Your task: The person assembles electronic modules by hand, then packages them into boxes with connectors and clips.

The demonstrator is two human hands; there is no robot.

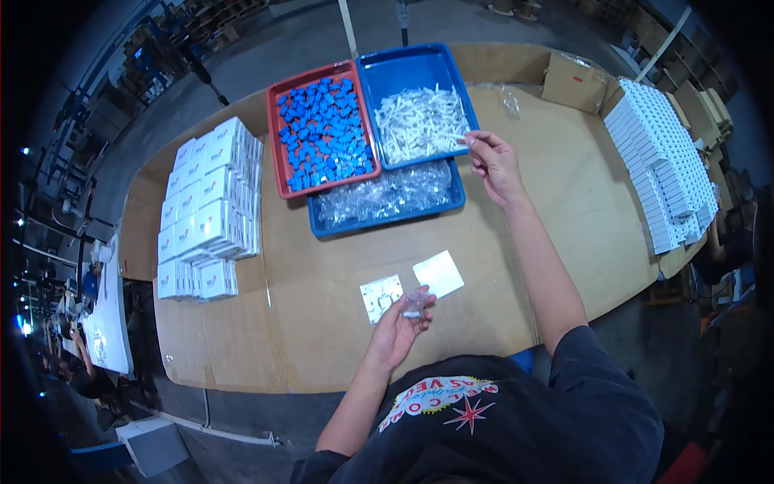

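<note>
Close to my body, my left hand (pixel 395 332) is closed on a small clear plastic bag (pixel 415 305), which has something whitish inside. Just beyond it lie a white plate with cut-outs or printed marks (pixel 377 297) and a plain white square (pixel 439 275). My right hand (pixel 495 168) reaches out to the near right corner of a blue tray (pixel 413 55) heaped with small white strip-like pieces (pixel 419 121). Its thumb and fingers are pinched together; whatever they hold is too small to make out.
Left of the blue tray stands a red tray (pixel 282 165) of small blue parts (pixel 322 133). Beneath both, another blue tray (pixel 387 224) holds clear plastic bags (pixel 395 194). White boxes (pixel 205 210) are stacked at left, more white stacks (pixel 661 161) at right. Cardboard (pixel 322 339) covers the table.
</note>
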